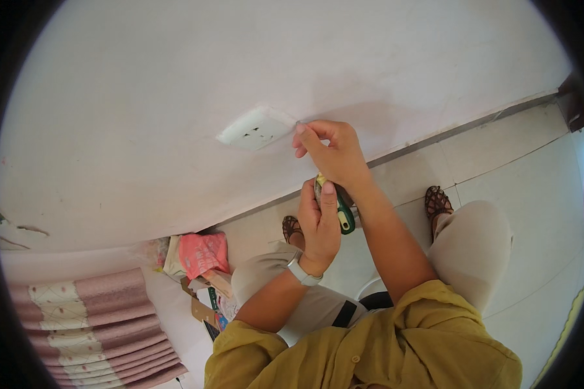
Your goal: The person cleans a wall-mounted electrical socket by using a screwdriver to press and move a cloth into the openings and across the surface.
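Note:
A white wall socket plate (pixel 255 128) is set into the white wall (pixel 175 78). My right hand (pixel 333 152) is raised beside the plate's right edge, its fingertips pinched at that edge; whether something small is between them I cannot tell. My left hand (pixel 320 223) sits just below the right one, wrapped around a tool with a green, yellow and black handle (pixel 345 217). A pale watch (pixel 303 273) is on my left wrist. I am squatting close to the wall in a mustard shirt and beige trousers.
A pink bag and several cardboard packages (pixel 201 259) lie on the tiled floor at the wall's foot, left of my knee. Pink striped fabric (pixel 97 324) fills the lower left. My sandalled feet (pixel 437 202) rest on the tiles near the grey skirting (pixel 473 123).

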### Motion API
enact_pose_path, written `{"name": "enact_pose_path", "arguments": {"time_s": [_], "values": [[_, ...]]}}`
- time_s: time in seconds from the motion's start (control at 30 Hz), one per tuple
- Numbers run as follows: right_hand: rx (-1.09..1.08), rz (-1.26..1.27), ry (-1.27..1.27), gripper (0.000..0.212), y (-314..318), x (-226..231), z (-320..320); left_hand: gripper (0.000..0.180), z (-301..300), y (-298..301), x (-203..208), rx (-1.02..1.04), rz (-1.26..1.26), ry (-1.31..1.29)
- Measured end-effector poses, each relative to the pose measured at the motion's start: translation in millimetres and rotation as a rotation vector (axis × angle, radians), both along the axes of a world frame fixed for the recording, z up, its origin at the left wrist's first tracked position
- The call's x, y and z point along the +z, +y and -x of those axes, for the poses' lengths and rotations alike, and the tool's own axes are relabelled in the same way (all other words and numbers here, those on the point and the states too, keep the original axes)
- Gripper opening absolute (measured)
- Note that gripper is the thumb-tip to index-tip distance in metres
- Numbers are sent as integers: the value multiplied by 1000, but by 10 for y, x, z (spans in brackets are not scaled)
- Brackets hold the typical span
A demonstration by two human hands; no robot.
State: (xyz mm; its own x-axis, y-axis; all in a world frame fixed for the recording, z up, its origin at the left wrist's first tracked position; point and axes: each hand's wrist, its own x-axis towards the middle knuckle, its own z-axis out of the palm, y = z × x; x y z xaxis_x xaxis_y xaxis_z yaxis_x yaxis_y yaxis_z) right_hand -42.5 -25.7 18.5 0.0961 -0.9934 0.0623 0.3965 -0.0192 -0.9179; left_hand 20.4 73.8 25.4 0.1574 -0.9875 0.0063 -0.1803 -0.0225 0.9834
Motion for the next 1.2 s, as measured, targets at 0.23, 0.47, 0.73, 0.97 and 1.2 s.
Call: {"name": "enact_pose_path", "arguments": {"time_s": [0.23, 0.47, 0.73, 0.97, 1.2], "values": [[37, 95, -48, 29, 18, -38, -7, 26, 67, 43, -50, 30, 38, -34], [67, 7, 19, 28, 49, -14, -10, 28, 54, 48, -89, 40, 31, -122], [30, 9, 62, 28, 36, -142, -91, 29, 2, 53, -145, 45, 27, -160], [36, 56, -222, 31, 42, -53, -74, 30, 20, 43, -61, 8, 66, -115], [52, 44, -223, 32, 7, -59, -41, 27, 17, 24, -87, 0, 49, -161]]}}
